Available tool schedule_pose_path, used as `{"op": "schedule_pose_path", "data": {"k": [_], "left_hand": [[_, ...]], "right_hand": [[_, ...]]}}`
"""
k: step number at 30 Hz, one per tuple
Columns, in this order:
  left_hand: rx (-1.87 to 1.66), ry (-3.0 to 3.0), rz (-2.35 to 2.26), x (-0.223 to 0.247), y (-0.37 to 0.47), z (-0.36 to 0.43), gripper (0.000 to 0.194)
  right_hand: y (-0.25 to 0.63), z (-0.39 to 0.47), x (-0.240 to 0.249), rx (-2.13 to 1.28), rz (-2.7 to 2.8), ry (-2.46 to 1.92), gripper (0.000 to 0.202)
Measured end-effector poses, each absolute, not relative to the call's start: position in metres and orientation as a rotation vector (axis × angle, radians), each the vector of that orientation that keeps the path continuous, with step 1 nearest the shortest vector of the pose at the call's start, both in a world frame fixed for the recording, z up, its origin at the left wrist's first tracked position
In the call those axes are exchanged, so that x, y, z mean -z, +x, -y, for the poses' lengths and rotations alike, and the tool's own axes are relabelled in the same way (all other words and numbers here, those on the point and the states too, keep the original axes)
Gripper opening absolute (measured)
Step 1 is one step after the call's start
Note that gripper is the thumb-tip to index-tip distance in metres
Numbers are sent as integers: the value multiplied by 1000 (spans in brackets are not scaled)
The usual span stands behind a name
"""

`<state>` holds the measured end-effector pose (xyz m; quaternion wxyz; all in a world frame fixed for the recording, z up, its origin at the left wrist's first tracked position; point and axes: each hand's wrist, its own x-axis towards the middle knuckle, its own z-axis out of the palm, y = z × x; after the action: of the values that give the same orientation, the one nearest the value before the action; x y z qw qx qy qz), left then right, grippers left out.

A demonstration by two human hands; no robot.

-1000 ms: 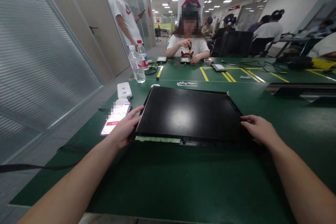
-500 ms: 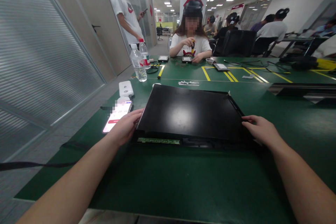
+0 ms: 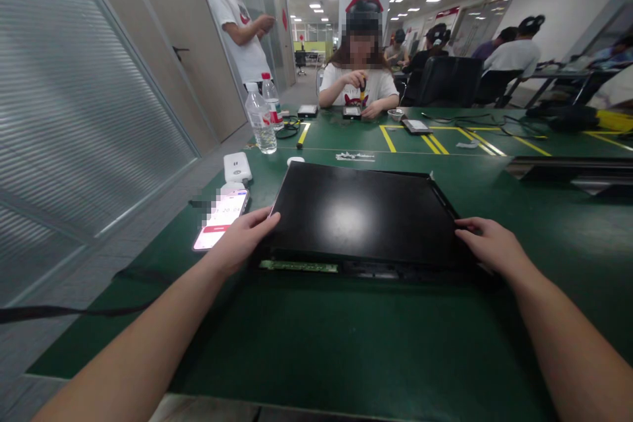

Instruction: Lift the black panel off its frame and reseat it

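Observation:
A black display panel (image 3: 361,211) lies screen up before me, its left side a little out of line with the dark frame (image 3: 440,194) beneath it. Along the near edge shows a narrow green circuit board (image 3: 299,267). My left hand (image 3: 247,234) grips the panel's left edge, thumb on top and the other fingers partly hidden at the side. At the right edge, my right hand (image 3: 482,241) is closed with thumb and forefinger on the rim of the frame; its lower fingers are hard to see.
Left of the panel lie a lit phone (image 3: 222,217) and a white device (image 3: 237,167). Two plastic bottles (image 3: 262,119) stand behind them. Across the green table (image 3: 366,343) a person holds a screwdriver (image 3: 363,87) over a hard drive (image 3: 352,112). Long dark bars (image 3: 568,171) lie far right.
My left thumb has come over the panel's left edge onto its top. The panel's far left corner has dropped slightly, uncovering more of a small white object behind. My right hand stays put.

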<state>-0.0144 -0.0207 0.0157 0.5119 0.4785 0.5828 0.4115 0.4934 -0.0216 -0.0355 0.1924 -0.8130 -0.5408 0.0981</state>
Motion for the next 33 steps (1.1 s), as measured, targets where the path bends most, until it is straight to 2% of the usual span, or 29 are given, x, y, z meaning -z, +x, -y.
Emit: {"op": "schedule_pose_path", "data": {"k": [5,11,23,28,30,33], "left_hand": [[-930,1263,-1422,-19,-17,23,72],[-914,1329,-1397,-18,-19,21,77],[-1145,1394,-1254,-23,-14,26,50],[-1155,1502,-1204,-23,-15,26,53],[-1179,1537,-1191,-24,-15,27,55],[-1208,1585,-1162,-24,-16,28,55]], "right_hand": [[491,22,35,-276,1508,-2309,44],[492,22,36,-257,1515,-2288,41],[496,22,37,-248,1493,-2197,36],[497,22,37,-411,1308,-2148,59],[494,23,33,-474,1230,-2147,58],[487,25,26,-552,1085,-2086,46]]}}
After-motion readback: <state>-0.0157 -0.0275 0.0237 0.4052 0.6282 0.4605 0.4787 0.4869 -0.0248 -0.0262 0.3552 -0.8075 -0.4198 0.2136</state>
